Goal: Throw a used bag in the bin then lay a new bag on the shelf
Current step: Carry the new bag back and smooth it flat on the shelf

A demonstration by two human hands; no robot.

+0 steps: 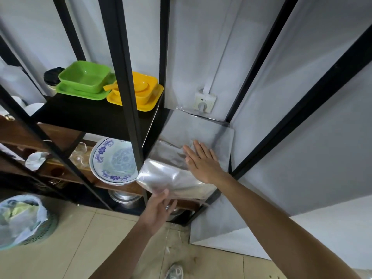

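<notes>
A clear plastic bag (171, 178) lies spread over the right-hand shelf (226, 125) of a black metal rack, its front edge hanging past the shelf's lip. My right hand (203, 162) rests flat on top of the bag with fingers spread. My left hand (159, 208) pinches the bag's hanging front edge from below. At the lower left stands a woven bin (43, 228) lined with a white plastic bag and holding crumpled rubbish (18, 214).
The left rack section holds green dishes (84, 79) and yellow dishes (138, 91) on a black shelf, with a blue-patterned plate (112, 160), glasses and metal pots on lower shelves. A wall socket (205, 100) sits behind the bag. Black uprights frame the shelf. Tiled floor below.
</notes>
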